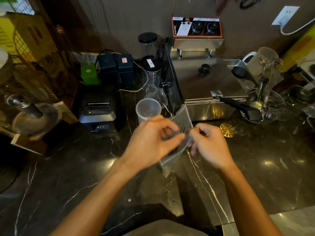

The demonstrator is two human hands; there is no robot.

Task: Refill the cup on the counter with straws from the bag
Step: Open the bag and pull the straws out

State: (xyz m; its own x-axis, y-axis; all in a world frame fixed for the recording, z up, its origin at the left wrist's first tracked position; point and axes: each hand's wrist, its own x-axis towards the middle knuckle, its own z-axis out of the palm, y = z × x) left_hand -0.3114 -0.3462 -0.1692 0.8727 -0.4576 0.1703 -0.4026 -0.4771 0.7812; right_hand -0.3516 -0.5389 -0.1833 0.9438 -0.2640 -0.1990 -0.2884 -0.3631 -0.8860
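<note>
A clear plastic bag (181, 120) is held upright above the dark marble counter (68, 167), with dark straws faintly showing through it. My left hand (151, 140) pinches the bag's left side near the top. On the opposite edge my right hand (208, 143) pinches it between thumb and fingers. The frosted plastic cup (148, 108) stands on the counter just behind my left hand; I see no straws sticking out of it. The bag's lower end hangs between my wrists.
A black receipt printer (98, 109) stands left of the cup. A glass carafe (153, 82) is behind the cup. A steel fryer (204, 86) with a black handle (242, 108) sits at the right, next to glassware with a whisk (271, 79). A gold object (227, 130) lies near my right hand.
</note>
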